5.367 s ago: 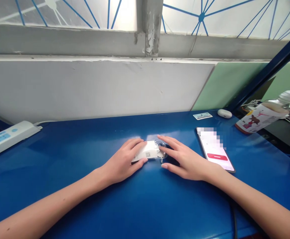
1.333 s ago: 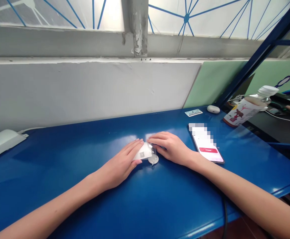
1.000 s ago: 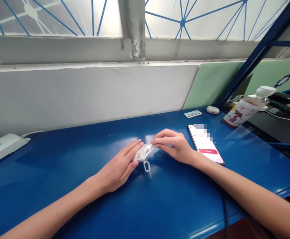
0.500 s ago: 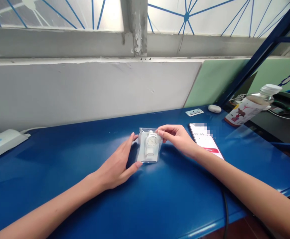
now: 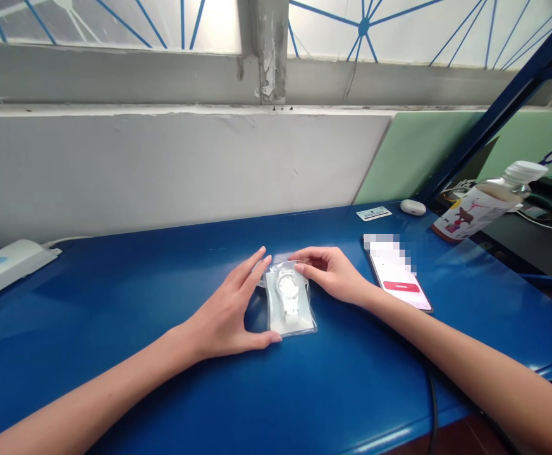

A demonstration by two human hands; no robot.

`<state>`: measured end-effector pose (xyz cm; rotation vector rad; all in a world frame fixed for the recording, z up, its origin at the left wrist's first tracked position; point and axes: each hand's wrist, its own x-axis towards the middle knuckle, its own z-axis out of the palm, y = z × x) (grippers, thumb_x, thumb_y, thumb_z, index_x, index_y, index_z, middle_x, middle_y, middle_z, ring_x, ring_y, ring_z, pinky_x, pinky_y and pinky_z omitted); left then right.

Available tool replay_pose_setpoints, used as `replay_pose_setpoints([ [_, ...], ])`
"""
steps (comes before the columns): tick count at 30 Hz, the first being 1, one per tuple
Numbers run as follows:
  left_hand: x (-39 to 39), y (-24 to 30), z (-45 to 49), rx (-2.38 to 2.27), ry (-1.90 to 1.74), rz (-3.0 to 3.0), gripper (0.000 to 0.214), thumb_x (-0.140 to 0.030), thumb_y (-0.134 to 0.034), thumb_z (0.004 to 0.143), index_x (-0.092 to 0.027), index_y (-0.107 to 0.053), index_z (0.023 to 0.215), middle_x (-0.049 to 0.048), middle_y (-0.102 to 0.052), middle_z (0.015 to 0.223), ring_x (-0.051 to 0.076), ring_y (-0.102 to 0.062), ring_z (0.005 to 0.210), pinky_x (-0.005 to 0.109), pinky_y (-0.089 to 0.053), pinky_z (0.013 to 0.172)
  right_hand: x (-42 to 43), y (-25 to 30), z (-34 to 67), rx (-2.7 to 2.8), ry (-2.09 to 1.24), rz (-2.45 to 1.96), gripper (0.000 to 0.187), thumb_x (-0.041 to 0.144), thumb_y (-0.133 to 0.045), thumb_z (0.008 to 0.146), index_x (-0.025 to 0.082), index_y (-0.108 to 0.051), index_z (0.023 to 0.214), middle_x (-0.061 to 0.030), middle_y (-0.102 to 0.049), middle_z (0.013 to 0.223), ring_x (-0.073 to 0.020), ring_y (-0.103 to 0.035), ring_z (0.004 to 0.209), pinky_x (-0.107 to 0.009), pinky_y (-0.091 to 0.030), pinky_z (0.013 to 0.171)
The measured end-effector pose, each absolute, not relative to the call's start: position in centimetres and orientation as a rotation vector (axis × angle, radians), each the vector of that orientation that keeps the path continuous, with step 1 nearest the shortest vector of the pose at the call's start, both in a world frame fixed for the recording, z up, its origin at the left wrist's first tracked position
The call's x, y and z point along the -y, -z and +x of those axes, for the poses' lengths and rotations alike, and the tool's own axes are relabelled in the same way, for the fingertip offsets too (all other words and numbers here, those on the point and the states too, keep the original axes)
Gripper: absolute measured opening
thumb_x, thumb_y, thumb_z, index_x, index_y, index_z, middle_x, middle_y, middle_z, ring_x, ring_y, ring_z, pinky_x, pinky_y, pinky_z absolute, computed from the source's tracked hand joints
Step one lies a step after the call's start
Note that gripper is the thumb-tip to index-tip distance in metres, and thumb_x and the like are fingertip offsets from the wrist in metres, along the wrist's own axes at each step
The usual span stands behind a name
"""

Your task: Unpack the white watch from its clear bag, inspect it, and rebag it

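Your right hand (image 5: pixel 335 275) is pinching the bag (image 5: pixel 305 311) in its grip by a top corner. The bag is sitting left of the phone (image 5: pixel 399 275), showing a watch (image 5: pixel 289 287) inside. Your left hand (image 5: pixel 226 316) is holding its grip spread, farther left of the phone, thumb touching the bag.

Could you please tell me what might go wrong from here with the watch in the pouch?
The right hand pinches the clear plastic pouch near its upper right corner, while the left hand is spread open, so the pouch, with its white round-faced wristwatch, might twist or slip on the glossy blue table. Also, the right forearm lies close to the dark-edged smartphone with its lit screen, so a sideways sweep could nudge it.
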<state>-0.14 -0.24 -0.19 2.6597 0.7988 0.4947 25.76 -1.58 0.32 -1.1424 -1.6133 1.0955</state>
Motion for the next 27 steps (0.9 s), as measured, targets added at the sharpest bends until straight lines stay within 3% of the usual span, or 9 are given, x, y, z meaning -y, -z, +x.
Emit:
replay_pose_setpoints([
  [5,0.1,0.2,0.1,-0.763,-0.473,2.676,0.106,-0.052,-0.075,0.078,-0.022,-0.012,0.157,0.0169,-0.028,0.159,0.038,-0.026,0.146,0.055,-0.033,0.116,1.8,-0.2,25.6,1.778,-0.847,-1.212,0.023,0.029,-0.061,0.091,0.017,-0.071,0.109,-0.0053,-0.073,0.084,-0.0190,-0.068,0.074,-0.035,-0.056,0.068],
  [8,0.0,0.1,0.2,-0.762,-0.434,2.679,0.097,-0.053,-0.073,0.079,-0.018,-0.023,0.154,0.0185,-0.036,0.155,0.039,-0.029,0.145,0.055,-0.034,0.115,2.1,-0.3,25.7,1.944,-0.698,-1.211,0.026,0.026,-0.055,0.095,0.018,-0.068,0.117,-0.0096,-0.074,0.105,-0.0227,-0.069,0.095,-0.040,-0.056,0.085],
  [11,0.1,0.1,0.2,-0.785,-0.418,2.679,0.093,-0.053,-0.072,0.079,-0.015,-0.028,0.152,0.0193,-0.039,0.153,0.039,-0.031,0.144,0.055,-0.035,0.114,2.7,-1.0,26.3,2.219,-0.573,-1.228,0.044,0.032,-0.056,0.095,0.017,-0.056,0.136,-0.0164,-0.061,0.135,-0.0298,-0.056,0.125,-0.050,-0.047,0.103],
  [13,0.1,0.2,0.1,-0.799,-0.416,2.685,0.091,-0.052,-0.070,0.080,-0.015,-0.029,0.152,0.0194,-0.038,0.154,0.039,-0.032,0.143,0.055,-0.035,0.114,3.2,-1.6,26.8,2.394,-0.533,-1.237,0.067,0.045,-0.062,0.090,0.013,-0.044,0.147,-0.0200,-0.046,0.150,-0.0344,-0.042,0.139,-0.053,-0.040,0.111],
  [17,0.1,0.2,0.3,-0.822,-0.393,2.691,0.088,-0.053,-0.067,0.083,-0.016,-0.028,0.153,0.0185,-0.037,0.155,0.039,-0.033,0.143,0.055,-0.034,0.114,3.7,-1.7,27.9,2.552,-0.596,-1.208,0.102,0.064,-0.069,0.078,0.016,-0.026,0.156,-0.0189,-0.028,0.160,-0.0366,-0.028,0.146,-0.053,-0.034,0.116],
  [27,-0.4,0.2,0.3,-0.912,-0.309,2.747,0.088,-0.057,-0.063,0.083,-0.016,-0.030,0.153,0.0162,-0.035,0.157,0.039,-0.028,0.145,0.055,-0.030,0.116,2.9,-0.3,28.0,2.494,-0.679,-1.216,0.111,0.068,-0.069,0.074,0.020,-0.016,0.159,-0.0176,-0.022,0.163,-0.0365,-0.024,0.148,-0.054,-0.030,0.117],
])
